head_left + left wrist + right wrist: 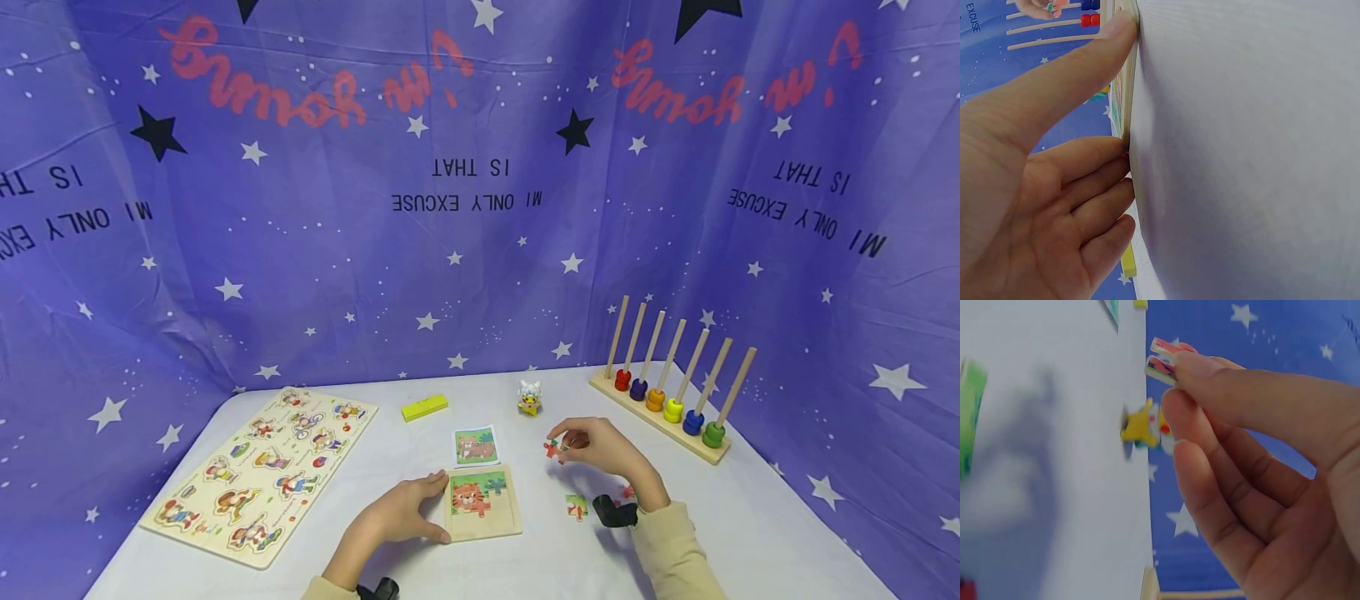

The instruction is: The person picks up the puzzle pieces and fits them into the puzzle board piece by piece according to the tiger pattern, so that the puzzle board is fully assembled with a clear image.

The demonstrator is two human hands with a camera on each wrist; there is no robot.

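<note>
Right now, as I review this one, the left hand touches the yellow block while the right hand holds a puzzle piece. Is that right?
Not quite: the left hand touches the wooden puzzle tray. The head view shows this, with the yellow block lying apart, farther back. The right hand does hold a puzzle piece.

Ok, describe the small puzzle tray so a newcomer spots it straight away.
On the white table, find the person's left hand. It touches the left edge of a small, square puzzle tray of pale wood. Unlike the white-edged card just beyond it, the tray's orange-animal picture is unfinished, with bare wood on the near side.
</note>
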